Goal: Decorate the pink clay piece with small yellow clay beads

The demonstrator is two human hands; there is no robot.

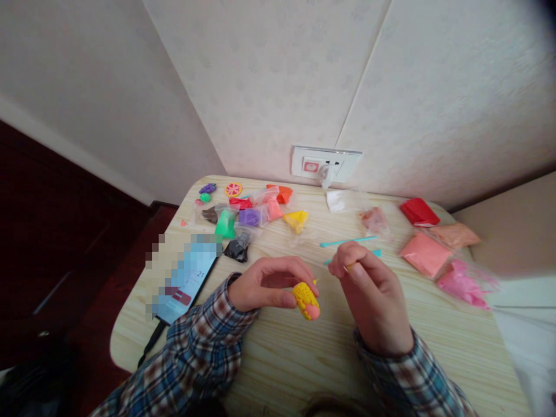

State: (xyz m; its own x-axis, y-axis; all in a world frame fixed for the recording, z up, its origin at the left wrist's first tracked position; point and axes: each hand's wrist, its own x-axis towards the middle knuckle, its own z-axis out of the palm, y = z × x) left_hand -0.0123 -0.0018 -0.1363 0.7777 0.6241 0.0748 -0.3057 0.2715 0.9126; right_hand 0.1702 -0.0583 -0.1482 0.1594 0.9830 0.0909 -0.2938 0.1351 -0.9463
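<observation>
My left hand point(275, 284) grips a small clay piece point(306, 300) between thumb and fingers. It is rounded and elongated, covered in bumpy yellow bits, with bare pink at its lower end. To the right, my right hand point(371, 292) is closed in a pinch, thumb against forefinger. A tiny yellowish bit point(350, 267) shows at those fingertips, too small to name surely. The two hands are apart, both above the wooden table point(299, 359). Just behind my right hand lie turquoise modelling tools point(347, 241), one partly hidden by it.
Bags of coloured clay, among them yellow point(296, 220), green point(225, 225) and black point(237, 248), lie at the back. Red point(419, 212) and pink packs point(425, 253) lie right. A phone point(186, 281) with a cable rests left. Clay grapes point(207, 188) sit near a wall socket point(325, 164).
</observation>
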